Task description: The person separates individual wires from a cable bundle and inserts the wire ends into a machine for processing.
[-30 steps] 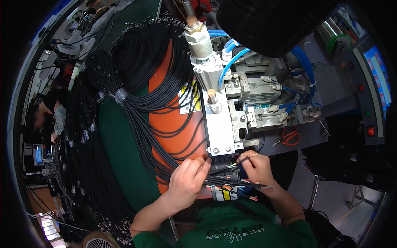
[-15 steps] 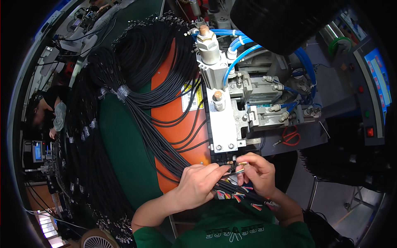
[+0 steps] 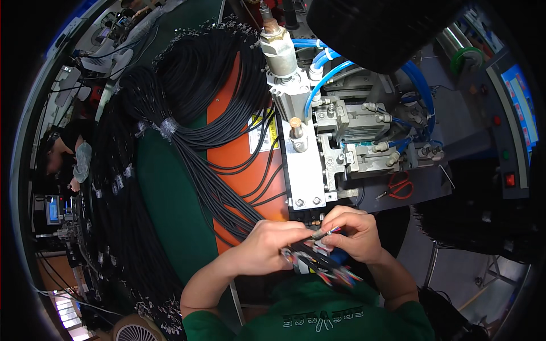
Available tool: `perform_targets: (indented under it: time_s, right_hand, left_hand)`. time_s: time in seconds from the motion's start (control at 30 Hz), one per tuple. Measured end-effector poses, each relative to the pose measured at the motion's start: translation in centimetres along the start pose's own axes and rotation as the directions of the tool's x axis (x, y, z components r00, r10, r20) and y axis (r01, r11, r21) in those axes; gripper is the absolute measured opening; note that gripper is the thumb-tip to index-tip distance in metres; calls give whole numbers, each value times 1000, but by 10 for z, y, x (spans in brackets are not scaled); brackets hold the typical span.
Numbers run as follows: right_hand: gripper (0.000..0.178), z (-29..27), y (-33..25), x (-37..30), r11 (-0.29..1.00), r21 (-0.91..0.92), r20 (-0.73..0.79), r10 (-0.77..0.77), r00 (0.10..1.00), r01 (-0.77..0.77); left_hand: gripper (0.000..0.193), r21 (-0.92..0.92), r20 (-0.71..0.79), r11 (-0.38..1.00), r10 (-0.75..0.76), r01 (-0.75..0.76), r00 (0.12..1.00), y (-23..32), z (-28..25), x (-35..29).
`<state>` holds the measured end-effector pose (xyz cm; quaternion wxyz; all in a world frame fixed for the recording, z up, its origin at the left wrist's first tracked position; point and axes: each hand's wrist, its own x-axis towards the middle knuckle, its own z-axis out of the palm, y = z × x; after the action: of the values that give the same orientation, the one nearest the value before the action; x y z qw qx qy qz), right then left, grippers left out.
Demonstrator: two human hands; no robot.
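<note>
Left hand (image 3: pixel 267 245): pinching the black cable (image 3: pixel 311 258) end.
Right hand (image 3: pixel 352 233): gripping its multicoloured wires (image 3: pixel 335 275).
Progress: end not yet in the press (image 3: pixel 307 170) just above.

A green work surface (image 3: pixel 170 199) fills the middle, with an orange panel (image 3: pixel 239 159) set into it. Behind stands a grey metal machine (image 3: pixel 352 142) fed by blue air hoses (image 3: pixel 330 68). A control cabinet (image 3: pixel 512 136) with a lit screen and coloured buttons stands at the right. At the far left, another person (image 3: pixel 62 153) sits by a small screen (image 3: pixel 52 209).
</note>
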<state>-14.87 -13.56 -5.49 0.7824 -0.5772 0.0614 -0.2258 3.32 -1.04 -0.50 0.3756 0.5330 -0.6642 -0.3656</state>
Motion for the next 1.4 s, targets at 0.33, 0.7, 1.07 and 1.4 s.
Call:
perform_targets:
  time_s: [0.33,0.7,1.07,1.4]
  right_hand:
    - [34,20,-1,-5,769,-585,-50,-350,935,257]
    - [23,5,-6,-11,975,192,-101,135,986,-114]
    - [17,2,-17,-2,838,-544,-100,-15,995,-42]
    - [34,28,6,-12,390,-896,-19,-509,861,211]
  left_hand:
    - [25,390,-260,921,103,7,960,13,29,0]
    - [24,568,-195,823,147,-11,970,9,35,1]
    - [26,503,-187,863,152,-38,971,6,38,2]
    - [28,469,-298,883,148,10,943,4,38,5]
